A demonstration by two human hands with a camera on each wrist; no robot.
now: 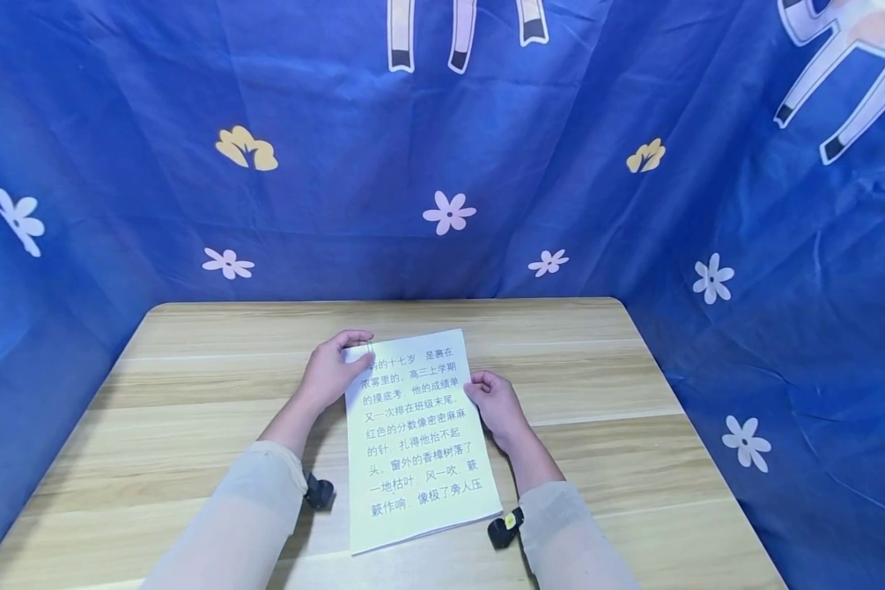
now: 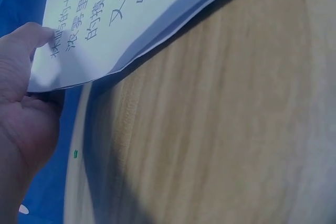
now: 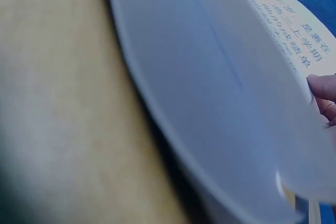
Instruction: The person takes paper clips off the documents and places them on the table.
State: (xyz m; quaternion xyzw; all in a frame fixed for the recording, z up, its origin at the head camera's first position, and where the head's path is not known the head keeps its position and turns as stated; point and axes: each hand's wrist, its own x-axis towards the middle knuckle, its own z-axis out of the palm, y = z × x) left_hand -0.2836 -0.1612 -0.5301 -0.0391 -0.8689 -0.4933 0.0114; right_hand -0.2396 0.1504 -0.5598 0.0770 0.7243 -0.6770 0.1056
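A stack of white paper sheets [image 1: 416, 434], printed with large Chinese characters, lies slightly turned at the front middle of the table. My left hand [image 1: 339, 369] pinches its top left corner, thumb on the printed face and fingers behind; a small, thin clip-like shape shows by the thumb. At the upper right edge, my right hand [image 1: 497, 406] grips the sheets between thumb and fingers. Up close in the right wrist view, the sheets [image 3: 205, 77] bow and part from each other along that edge. The left wrist view shows the corner of the paper [image 2: 79, 69] lifted off the table.
The light wood table [image 1: 597, 459] has rounded far corners. A blue curtain [image 1: 324, 205] with white flowers and animal legs surrounds it at the back and sides. Black wrist cameras [image 1: 319, 492] sit by both sleeves, close to the paper's lower edges.
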